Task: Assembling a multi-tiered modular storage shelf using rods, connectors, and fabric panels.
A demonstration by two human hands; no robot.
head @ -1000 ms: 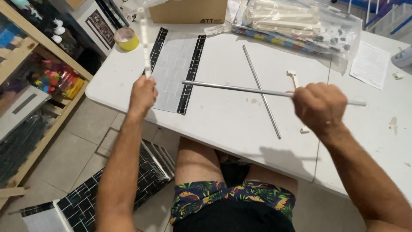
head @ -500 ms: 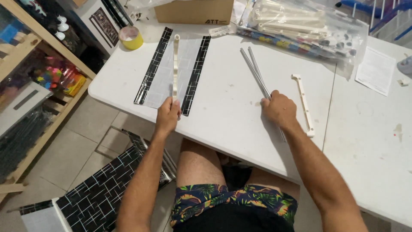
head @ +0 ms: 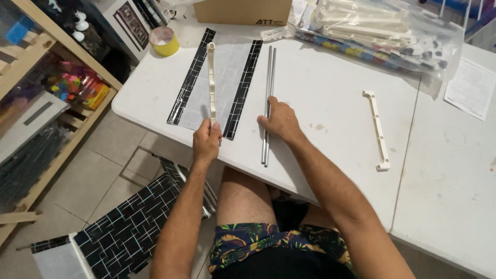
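The left hand [head: 206, 142] grips with closed fingers the near end of a long cream plastic bar [head: 211, 82]. The bar goes away from the person over a grey sheet with black patterned edges [head: 217, 82], which lies flat on the white surface [head: 320, 150]. If the far end of the bar touches the sheet or is a little above it, I cannot tell.

The right hand [head: 279, 121] lies flat, the fingers open and spread, on two thin metal rods [head: 268, 93]. The rods lie side by side and touch each other, just beside the right edge of the sheet and about parallel to it. The fingertips press on the rods near their middle; the hand does not close around them.

More to the right, well apart from both hands, a second cream plastic bar [head: 377, 129] lies alone on the surface. At the far edge there is a clear plastic bag with more cream parts [head: 377, 28], a cardboard box [head: 243, 10] and a roll of yellow tape [head: 164, 40]. A paper sheet [head: 470, 88] lies at the right side. On the floor near the person's knees there are more sheets with a black tile pattern [head: 124, 227], and a wooden shelf [head: 46, 67] stands at the left.
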